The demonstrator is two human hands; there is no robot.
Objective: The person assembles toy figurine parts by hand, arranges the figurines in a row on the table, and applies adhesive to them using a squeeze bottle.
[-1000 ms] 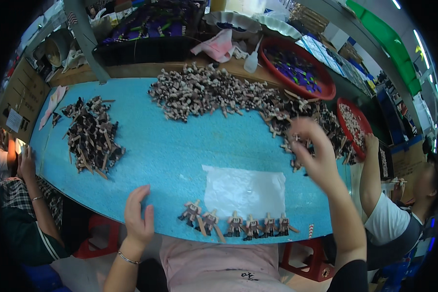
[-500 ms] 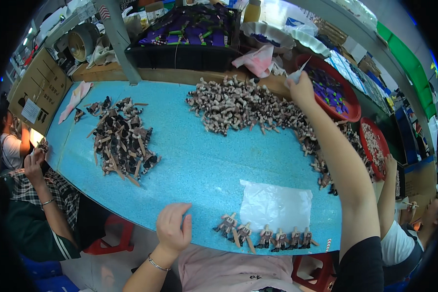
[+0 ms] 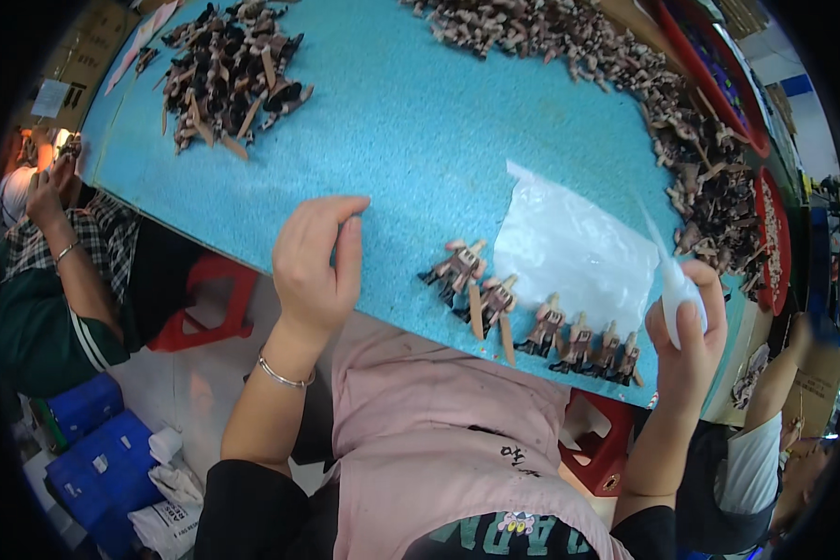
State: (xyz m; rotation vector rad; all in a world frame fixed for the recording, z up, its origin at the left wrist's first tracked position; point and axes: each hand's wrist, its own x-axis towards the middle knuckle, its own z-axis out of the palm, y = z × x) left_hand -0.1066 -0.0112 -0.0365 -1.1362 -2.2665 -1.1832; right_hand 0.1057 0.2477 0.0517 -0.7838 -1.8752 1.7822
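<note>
Gripping a white squeeze bottle [image 3: 674, 291] at lower right, the right hand [image 3: 689, 341] was closed around it, nozzle tilted up-left over the clear plastic sheet [image 3: 569, 247]. Row of small figures [image 3: 541, 325] lay just left of that hand along the table's [image 3: 420, 140] near edge; the left hand [image 3: 315, 261] rested loosely curled and empty, farther left.

Red stools [image 3: 205, 303] — blue crates [image 3: 89, 448]

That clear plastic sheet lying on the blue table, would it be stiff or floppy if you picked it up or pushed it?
The clear plastic sheet looks thin and see-through with soft wrinkles, so it would probably droop when lifted. It appears very light and may slide or bunch on the blue table if pushed. Its shiny surface suggests it could be slippery to pinch.
</note>
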